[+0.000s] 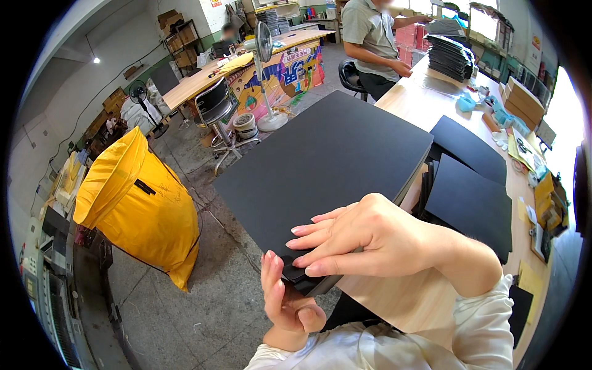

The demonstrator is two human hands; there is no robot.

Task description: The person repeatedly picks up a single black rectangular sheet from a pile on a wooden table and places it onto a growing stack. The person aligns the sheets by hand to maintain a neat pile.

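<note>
Right hand (376, 243), mine: palm down, fingers extended and slightly parted, closed round nothing that shows, fingertips resting at the near corner of the black stack

Left hand (287, 305), mine: half open, fingers upright against the same corner; whether it grips anything there, I cannot tell

Black stack (333, 157): one, broad, flat-topped, on the pale wooden table (401, 299), seemingly overhanging its left edge; loose black sheets (472, 200) just beside, to the right

Risks, as I judge them: corner creased or scuffed, from uneven fingertip pressure; stack tipping floorward, from my weight on the overhang

Pose: right forearm (468, 253) slanting in from the lower right, wrist bent, knuckles raised; left wrist low, hand turned upward
</note>
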